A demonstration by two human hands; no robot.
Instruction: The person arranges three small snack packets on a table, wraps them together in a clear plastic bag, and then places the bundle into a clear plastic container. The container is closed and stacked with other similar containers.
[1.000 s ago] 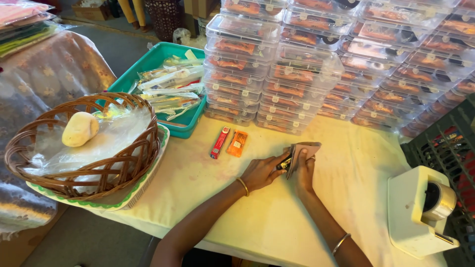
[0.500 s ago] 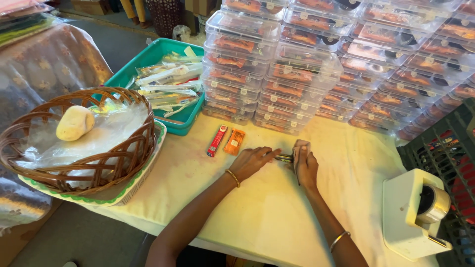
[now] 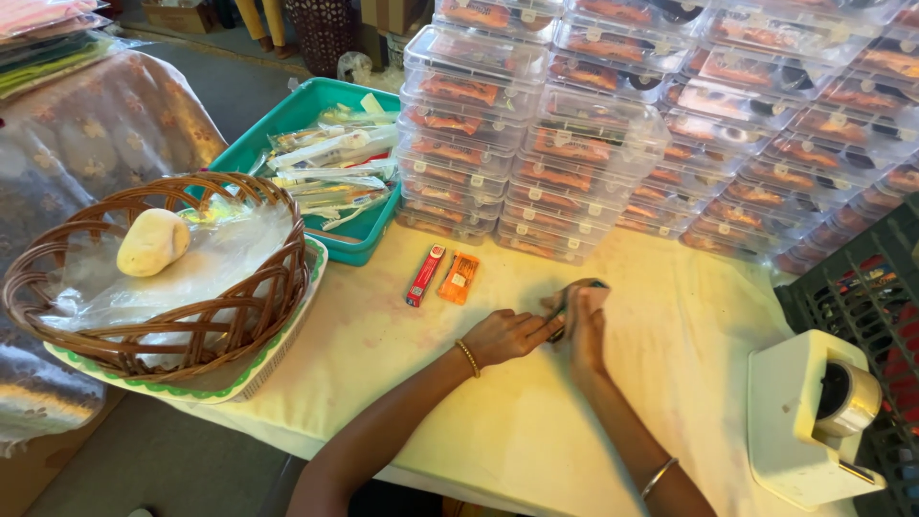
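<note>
My left hand [image 3: 505, 335] and my right hand [image 3: 584, 321] meet near the middle of the cream tablecloth [image 3: 498, 421]. Together they pinch a small dark object [image 3: 563, 308] that the fingers mostly hide, so I cannot tell what it is. A red stick packet [image 3: 424, 275] and an orange sachet [image 3: 459, 278] lie side by side on the cloth just left of my left hand. A bangle sits on each wrist.
A stack of clear lidded boxes [image 3: 670, 134] fills the back of the table. A teal tray [image 3: 337, 172] holds wrapped items. A wicker basket [image 3: 163, 287] with a pale round lump [image 3: 152, 241] stands left. A white tape dispenser [image 3: 814, 416] sits right, beside a dark crate [image 3: 862, 287].
Both hands have stayed together on the small object, and the flat pale piece seen upright between the fingers earlier is now folded down under the right hand. The camera view has shifted slightly.
</note>
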